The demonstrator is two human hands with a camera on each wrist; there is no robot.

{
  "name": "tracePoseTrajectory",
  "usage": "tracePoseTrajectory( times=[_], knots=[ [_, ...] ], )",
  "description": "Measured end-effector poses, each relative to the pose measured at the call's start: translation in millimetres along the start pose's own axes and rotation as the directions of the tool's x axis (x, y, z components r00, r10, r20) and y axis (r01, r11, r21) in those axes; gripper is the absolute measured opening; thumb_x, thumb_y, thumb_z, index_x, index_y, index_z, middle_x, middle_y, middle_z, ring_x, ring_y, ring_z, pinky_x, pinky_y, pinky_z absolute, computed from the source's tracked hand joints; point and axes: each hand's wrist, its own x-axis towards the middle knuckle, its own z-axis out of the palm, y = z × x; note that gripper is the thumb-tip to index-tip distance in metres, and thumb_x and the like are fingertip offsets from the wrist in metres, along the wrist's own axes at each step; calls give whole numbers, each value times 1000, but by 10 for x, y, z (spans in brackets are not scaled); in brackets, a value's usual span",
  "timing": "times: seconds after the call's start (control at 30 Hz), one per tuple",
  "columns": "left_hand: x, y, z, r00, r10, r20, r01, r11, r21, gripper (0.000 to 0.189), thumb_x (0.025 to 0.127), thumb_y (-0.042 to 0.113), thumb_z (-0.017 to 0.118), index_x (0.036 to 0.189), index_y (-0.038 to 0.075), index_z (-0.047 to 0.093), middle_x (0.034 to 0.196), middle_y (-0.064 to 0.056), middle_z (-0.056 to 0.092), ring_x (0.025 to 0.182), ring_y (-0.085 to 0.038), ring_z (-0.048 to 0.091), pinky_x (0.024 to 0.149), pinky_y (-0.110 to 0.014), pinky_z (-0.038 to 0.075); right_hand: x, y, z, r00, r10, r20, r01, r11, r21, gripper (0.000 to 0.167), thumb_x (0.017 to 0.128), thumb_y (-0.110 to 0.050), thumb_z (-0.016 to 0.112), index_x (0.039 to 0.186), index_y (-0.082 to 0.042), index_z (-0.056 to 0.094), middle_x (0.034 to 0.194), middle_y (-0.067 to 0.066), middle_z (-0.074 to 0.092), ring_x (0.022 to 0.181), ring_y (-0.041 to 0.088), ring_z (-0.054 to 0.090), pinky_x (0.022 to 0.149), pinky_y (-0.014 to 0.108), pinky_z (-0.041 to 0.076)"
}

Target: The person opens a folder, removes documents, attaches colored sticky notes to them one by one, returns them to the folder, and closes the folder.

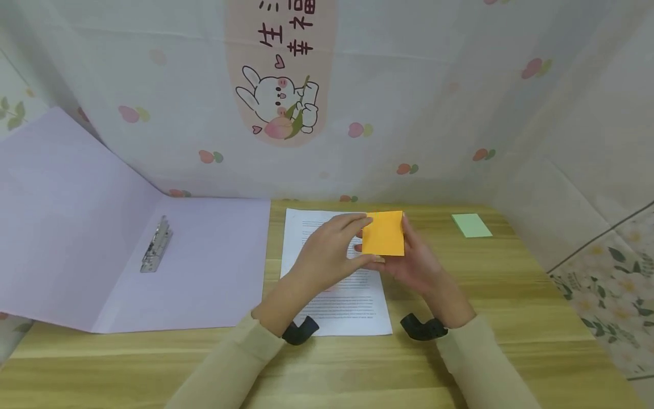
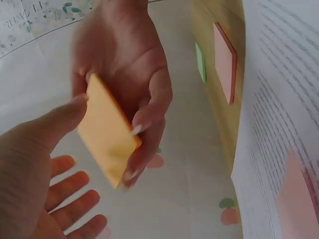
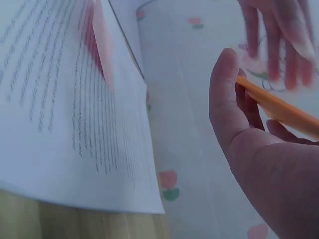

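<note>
An orange sticky note pad [image 1: 383,233] is held up over the printed pages [image 1: 347,311], its square face toward the head camera. My right hand [image 1: 416,264] grips the pad by its edges, thumb on one side and fingers on the other. At the pad's left side, my left hand [image 1: 327,247] has its fingers spread; the thumb tip comes right to the pad's edge in the left wrist view. A pink sticky note [image 2: 297,199] stands up from the printed page, mostly covered by my hands in the head view.
An open lilac folder [image 1: 219,255] with a metal clip [image 1: 156,245] lies at the left. A light green note pad [image 1: 472,225] sits at the table's back right. The left wrist view also has a pink note pad [image 2: 225,63] on the table. A patterned cloth [image 1: 398,102] hangs behind.
</note>
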Motion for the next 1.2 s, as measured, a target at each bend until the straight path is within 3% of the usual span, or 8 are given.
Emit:
tracePoseTrajectory(
  times=[0.2,0.43,0.67,0.8,0.9,1.03,1.1,1.2],
  knots=[
    [38,18,98,988,154,-32,-154,988,15,78,81,37,85,147,11,52,153,-6,52,138,-24,54,115,-35,46,49,124,134,999,9,41,-6,997,-71,51,110,-42,5,140,-22,41,122,-1,56,110,14,58,95,27,55],
    [8,-38,124,981,191,-22,-190,982,12,82,81,39,84,150,10,49,152,-6,53,140,-23,52,116,-34,44,64,181,98,1000,7,27,-4,994,-114,47,111,-43,11,137,-23,44,115,-3,57,103,11,57,87,21,53],
    [9,-78,112,980,195,-33,-196,980,-33,79,79,37,84,147,12,52,149,-5,55,137,-22,54,114,-34,46,85,202,45,997,-23,78,30,996,-86,46,111,-41,14,138,-22,46,122,-3,59,112,14,59,96,25,55],
    [7,-88,83,983,181,-5,-181,979,-93,76,81,34,83,147,14,53,151,-4,54,138,-23,54,113,-35,47,82,198,40,998,-22,63,27,996,-83,44,110,-43,19,139,-22,45,125,-2,59,114,14,59,98,28,55],
    [10,-98,47,983,182,-1,-181,976,-120,62,86,29,81,142,14,59,151,-4,55,138,-22,55,110,-34,49,75,189,33,1000,-16,26,18,995,-97,44,109,-46,24,139,-21,43,125,-2,59,114,14,62,99,31,56],
    [19,-95,23,981,188,-55,-193,975,-110,34,92,21,75,124,11,73,142,-4,64,136,-22,58,109,-33,50,71,176,28,1000,-15,-1,15,995,-96,45,107,-49,27,139,-20,40,126,-2,60,115,14,64,101,36,56],
    [19,-86,27,984,157,-87,-166,979,-115,26,93,20,74,117,11,77,131,-2,72,129,-20,63,107,-33,51,72,174,26,1000,-16,-7,16,996,-85,47,106,-51,30,139,-19,41,127,-2,60,117,14,64,102,37,56],
    [19,-74,40,990,79,-121,-98,982,-164,22,93,21,74,112,11,78,110,-2,79,103,-17,75,92,-29,60,68,176,9,1000,-17,3,17,997,-78,48,106,-50,32,139,-18,43,130,-1,58,120,16,63,102,39,56]
  ],
)
